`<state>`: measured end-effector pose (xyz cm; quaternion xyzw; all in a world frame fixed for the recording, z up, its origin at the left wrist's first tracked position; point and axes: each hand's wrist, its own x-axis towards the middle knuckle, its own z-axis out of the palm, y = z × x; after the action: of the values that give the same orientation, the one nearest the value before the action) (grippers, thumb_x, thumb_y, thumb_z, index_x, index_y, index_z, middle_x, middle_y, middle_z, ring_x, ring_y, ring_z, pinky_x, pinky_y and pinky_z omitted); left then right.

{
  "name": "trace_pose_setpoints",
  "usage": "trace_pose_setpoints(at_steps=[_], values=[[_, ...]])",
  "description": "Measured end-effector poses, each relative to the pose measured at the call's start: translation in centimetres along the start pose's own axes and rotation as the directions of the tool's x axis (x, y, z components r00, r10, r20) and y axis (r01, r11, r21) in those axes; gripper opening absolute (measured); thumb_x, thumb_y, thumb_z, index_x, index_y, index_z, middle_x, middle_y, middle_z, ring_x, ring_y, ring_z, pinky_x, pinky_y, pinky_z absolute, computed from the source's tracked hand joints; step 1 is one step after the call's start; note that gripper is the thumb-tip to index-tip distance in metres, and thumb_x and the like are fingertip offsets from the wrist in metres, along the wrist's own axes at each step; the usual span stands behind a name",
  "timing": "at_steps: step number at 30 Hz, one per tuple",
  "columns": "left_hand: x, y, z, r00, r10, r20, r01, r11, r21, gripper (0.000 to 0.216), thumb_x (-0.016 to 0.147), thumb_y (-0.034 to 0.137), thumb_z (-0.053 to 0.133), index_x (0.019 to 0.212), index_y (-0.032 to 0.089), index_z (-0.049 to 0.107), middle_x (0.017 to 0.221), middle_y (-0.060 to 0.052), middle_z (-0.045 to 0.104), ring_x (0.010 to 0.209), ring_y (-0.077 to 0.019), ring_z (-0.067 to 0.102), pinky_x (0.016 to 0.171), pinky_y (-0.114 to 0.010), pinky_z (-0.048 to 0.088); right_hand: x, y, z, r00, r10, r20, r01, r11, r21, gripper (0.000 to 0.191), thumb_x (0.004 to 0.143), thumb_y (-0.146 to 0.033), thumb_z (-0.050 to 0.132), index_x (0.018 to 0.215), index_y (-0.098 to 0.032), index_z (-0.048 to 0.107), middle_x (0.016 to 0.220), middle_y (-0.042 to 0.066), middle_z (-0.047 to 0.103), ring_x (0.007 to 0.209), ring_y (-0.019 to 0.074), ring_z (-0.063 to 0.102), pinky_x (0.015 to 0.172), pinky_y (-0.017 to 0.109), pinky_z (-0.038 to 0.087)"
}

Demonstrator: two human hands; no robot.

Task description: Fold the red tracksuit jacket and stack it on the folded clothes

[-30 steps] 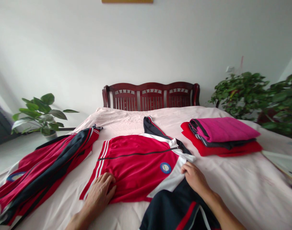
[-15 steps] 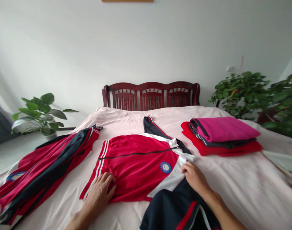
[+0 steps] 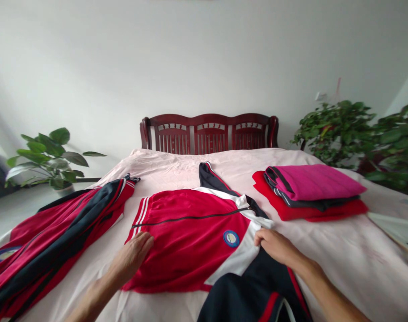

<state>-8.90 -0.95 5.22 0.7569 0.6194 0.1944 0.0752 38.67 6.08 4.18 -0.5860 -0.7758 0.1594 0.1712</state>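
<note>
Red cloth, the front of a zip jacket (image 3: 187, 243), lies under L hand (image 3: 135, 252): fingers together & bent, narrow, at the white-striped hem. Can't tell if it pinches fabric; undersides of the fingers are hidden. R hand (image 3: 277, 246) is narrow too, thumb & curled fingers pinching the white shoulder panel (image 3: 235, 257) near the collar. Jacket lies front up, mid-bed, hem to L, collar to R; dark zip (image 3: 187, 218) runs across it, round blue badge (image 3: 231, 238) btwn the hands, nearer R. Far navy sleeve (image 3: 213, 180) points twd the headboard; near one, w/ red stripe, is bunched in the foreground. L side of pale pink sheet (image 3: 163, 172): 2nd red/navy garment (image 3: 66, 228). R side: folded stack (image 3: 316, 183), pink on top, dark mid, red at btm. Beyond: dark wood headboard (image 3: 210, 120), white wall, potted plant (image 3: 52, 154) at L, leafy plants (image 3: 338, 129) at R.
</note>
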Motion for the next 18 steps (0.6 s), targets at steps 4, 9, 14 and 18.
trace_pose_setpoints(at_steps=[4,9,14,18], values=[[4.9,-2.3,-0.2,0.986,-0.131,-0.106,0.134,0.991,0.025,0.036,0.097,0.043,0.034,0.092,0.023,0.063,0.094,-0.005,0.071,0.090,-0.0217,0.069,0.081,-0.034,0.051,4.1,-2.8,-1.2,0.993,-0.049,-0.105,0.036,0.992,-0.117,0.035,0.087,-0.013,0.040,0.097,-0.023,0.073,0.107,0.005,0.076,0.106,0.0209,0.067,0.094,0.032,0.047],[11.4,-3.5,2.0,0.976,-0.156,-0.150,0.169,0.982,0.079,0.039,0.095,0.039,0.037,0.114,0.020,0.065,0.121,-0.012,0.070,0.111,-0.0264,0.066,0.093,-0.039,0.051,10.9,-7.0,1.5,0.977,-0.175,-0.124,0.120,0.925,-0.360,0.044,0.098,-0.025,0.038,0.137,-0.014,0.057,0.142,0.014,0.059,0.133,0.0239,0.051,0.114,0.037,0.035],[14.5,-4.5,4.2,0.976,-0.179,-0.125,0.196,0.970,0.145,0.047,0.096,0.038,0.037,0.130,0.017,0.062,0.137,-0.014,0.063,0.129,-0.0274,0.056,0.109,-0.041,0.043,15.1,-5.7,4.2,0.993,-0.085,-0.078,0.045,0.906,-0.420,0.054,0.099,-0.038,0.043,0.149,-0.018,0.046,0.157,0.012,0.044,0.147,0.0306,0.033,0.121,0.047,0.022],[14.0,-6.2,5.0,0.968,-0.234,-0.087,0.247,0.949,0.197,0.058,0.097,0.044,0.040,0.146,0.016,0.051,0.157,-0.017,0.044,0.146,-0.0350,0.037,0.117,-0.057,0.029,15.2,-2.0,4.5,0.994,0.083,-0.076,-0.109,0.884,-0.454,0.059,0.101,-0.043,0.039,0.150,-0.012,0.045,0.157,0.018,0.041,0.148,0.0331,0.032,0.120,0.049,0.022]])
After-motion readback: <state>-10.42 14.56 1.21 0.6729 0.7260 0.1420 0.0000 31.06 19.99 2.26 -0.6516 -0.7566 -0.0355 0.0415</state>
